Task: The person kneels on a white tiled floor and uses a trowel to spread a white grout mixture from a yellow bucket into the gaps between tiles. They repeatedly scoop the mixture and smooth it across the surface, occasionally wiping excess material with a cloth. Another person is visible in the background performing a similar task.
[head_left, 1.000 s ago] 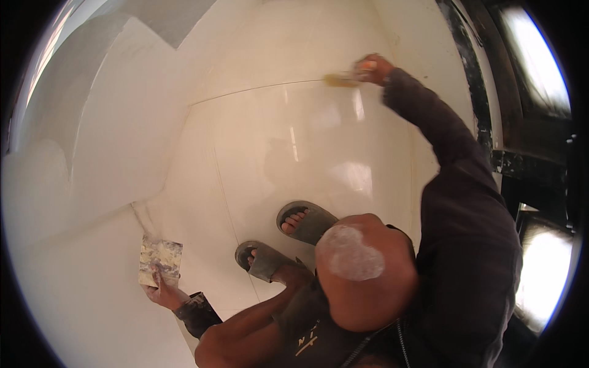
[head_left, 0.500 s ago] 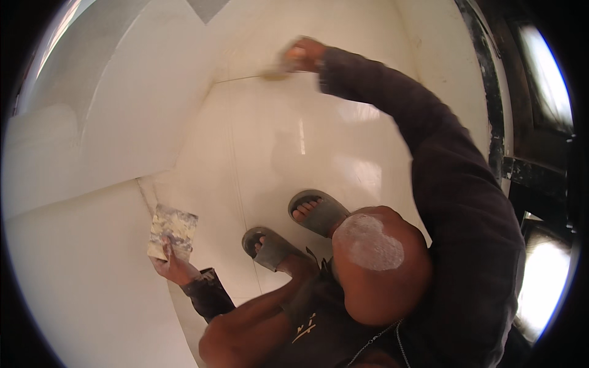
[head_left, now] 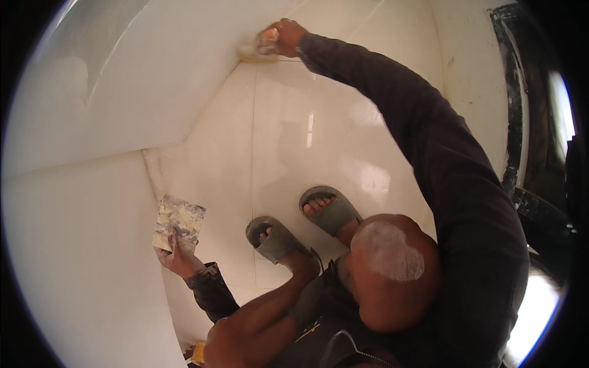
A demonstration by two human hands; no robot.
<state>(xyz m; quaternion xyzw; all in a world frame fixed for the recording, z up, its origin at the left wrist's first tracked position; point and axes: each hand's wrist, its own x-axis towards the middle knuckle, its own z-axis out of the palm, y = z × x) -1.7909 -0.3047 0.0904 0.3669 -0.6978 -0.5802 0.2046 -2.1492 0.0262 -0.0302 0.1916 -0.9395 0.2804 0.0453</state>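
My left hand (head_left: 178, 260) is closed on a small square plate (head_left: 187, 216) smeared with pale, dried and dark filler. Its thumb lies across the face, and the fingers are hidden behind. My right arm reaches far forward, the right hand (head_left: 287, 35) closed around a blurred tool (head_left: 254, 54) with a wide, pale blade and some orange at its grip; it looks like a putty knife. That blade is by the lower edge of the white wall (head_left: 202, 49), where the wall meets the glossy tiled floor (head_left: 288, 147). Whether it touches is too smeared to tell.
My feet in grey-green slides (head_left: 331, 211) stand on the floor below my bent, powder-marked knee (head_left: 389, 251). A lower white wall surface (head_left: 80, 245) runs along the left. Dark frames (head_left: 515, 98) line the right side. A yellow-orange object (head_left: 198, 352) shows at the bottom left.
My right hand has swept left and a little farther forward with the tool, to the wall's foot. My view has shifted slightly; my left hand still holds the plate much as before.
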